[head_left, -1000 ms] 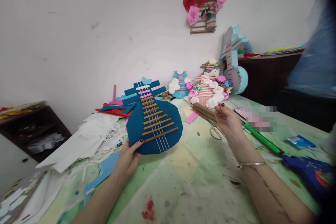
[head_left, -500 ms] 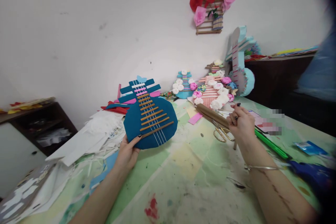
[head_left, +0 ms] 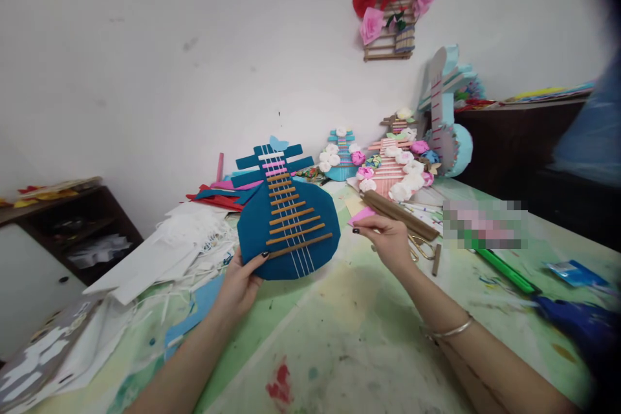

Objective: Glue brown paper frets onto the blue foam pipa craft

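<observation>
A dark blue lute-shaped board (head_left: 252,226) with brown, pink and white crossbars and white strings is tilted up above the table. My left hand (head_left: 241,278) grips its lower left edge, thumb on the front. To the right of the board, my right hand (head_left: 385,242) is closed in a pinch, thumb and fingertips together; anything between them is too small to make out. Just behind those fingers lie a pink strip (head_left: 363,214) and a brown roll (head_left: 400,215). Gold-handled scissors (head_left: 423,247) are partly hidden by my right hand.
White sheets and scraps (head_left: 145,265) cover the table's left side. Decorated lute shapes (head_left: 342,158) with paper flowers stand at the back. A green cutter (head_left: 504,270), a blue packet (head_left: 575,273) and a dark blue tool (head_left: 577,320) lie on the right.
My right hand has moved left, from over the scissors toward the board, uncovering a short brown stick. The board and my left hand have shifted slightly right.
</observation>
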A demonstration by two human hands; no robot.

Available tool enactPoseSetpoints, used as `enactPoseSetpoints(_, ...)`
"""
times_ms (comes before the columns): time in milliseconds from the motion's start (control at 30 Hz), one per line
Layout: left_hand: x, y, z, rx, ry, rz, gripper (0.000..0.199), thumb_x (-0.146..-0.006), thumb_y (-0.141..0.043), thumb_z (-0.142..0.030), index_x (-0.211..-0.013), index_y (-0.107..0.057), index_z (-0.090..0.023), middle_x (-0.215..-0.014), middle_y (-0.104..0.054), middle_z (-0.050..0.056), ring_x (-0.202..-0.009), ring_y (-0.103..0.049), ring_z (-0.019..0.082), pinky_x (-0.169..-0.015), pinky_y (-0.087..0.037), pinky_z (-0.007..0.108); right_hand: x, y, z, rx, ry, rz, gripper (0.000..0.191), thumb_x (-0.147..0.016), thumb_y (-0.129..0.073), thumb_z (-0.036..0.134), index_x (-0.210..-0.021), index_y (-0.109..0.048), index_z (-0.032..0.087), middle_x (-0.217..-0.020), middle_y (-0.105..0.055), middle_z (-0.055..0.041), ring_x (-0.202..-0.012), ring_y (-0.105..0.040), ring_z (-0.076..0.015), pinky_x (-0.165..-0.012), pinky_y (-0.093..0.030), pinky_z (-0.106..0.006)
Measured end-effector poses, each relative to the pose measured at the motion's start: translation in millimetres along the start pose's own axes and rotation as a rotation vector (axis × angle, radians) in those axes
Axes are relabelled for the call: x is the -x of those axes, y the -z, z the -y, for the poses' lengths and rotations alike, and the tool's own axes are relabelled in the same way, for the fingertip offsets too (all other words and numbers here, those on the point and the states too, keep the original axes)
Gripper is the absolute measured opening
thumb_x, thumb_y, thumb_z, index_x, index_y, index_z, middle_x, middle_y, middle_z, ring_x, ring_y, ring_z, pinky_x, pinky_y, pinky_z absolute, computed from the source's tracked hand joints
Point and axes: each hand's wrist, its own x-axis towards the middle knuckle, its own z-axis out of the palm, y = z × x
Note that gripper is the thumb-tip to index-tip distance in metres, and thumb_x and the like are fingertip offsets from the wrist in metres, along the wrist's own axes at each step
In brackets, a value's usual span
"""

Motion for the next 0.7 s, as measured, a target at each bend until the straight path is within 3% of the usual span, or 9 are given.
enactPoseSetpoints(233,6.6,-5.4,5.8,-0.011,0.059,0.089,0.069,-0.066,-0.075,-0.017,-0.128,-0.047,-0.023,-0.115,-0.066,0.008,-0.105,-0.062,0.026,-0.086,-0.054,0.037,9.8,-6.4,0.6,0.244,0.171,0.039,0.008,-0.069,-0.071,0.027,-0.071,-0.07,0.019,-0.068,-0.067,-0.0018,-0.058,-0.055,-0.015,-0.06,-0.045,-0.029)
enactPoseSetpoints(467,8.9,-6.3,5.0,-0.021,0.08,0.122,0.072,-0.064,-0.077,-0.019,-0.13,-0.046,-0.022,-0.117,-0.065,0.008,-0.108,-0.061,0.027,-0.087,-0.054,0.038,11.3,-7.5,-2.5,0.411,0.263,0.092,0.008,-0.079,-0.056,0.019,-0.073,-0.062,0.019,-0.071,-0.062,-0.0023,-0.063,-0.053,-0.0154,-0.062,-0.042,-0.028)
enactPoseSetpoints(700,6.2,-4.0,7.0,-0.012,0.063,0.113,0.071,-0.065,-0.077,-0.017,-0.129,-0.047,-0.021,-0.117,-0.065,0.009,-0.107,-0.061,0.026,-0.088,-0.053,0.039,7.3,-4.3,-1.9,0.437,0.278,0.109,0.012,-0.076,-0.046,0.01,-0.07,-0.049,0.02,-0.069,-0.053,-0.0008,-0.065,-0.048,-0.0156,-0.06,-0.035,-0.028)
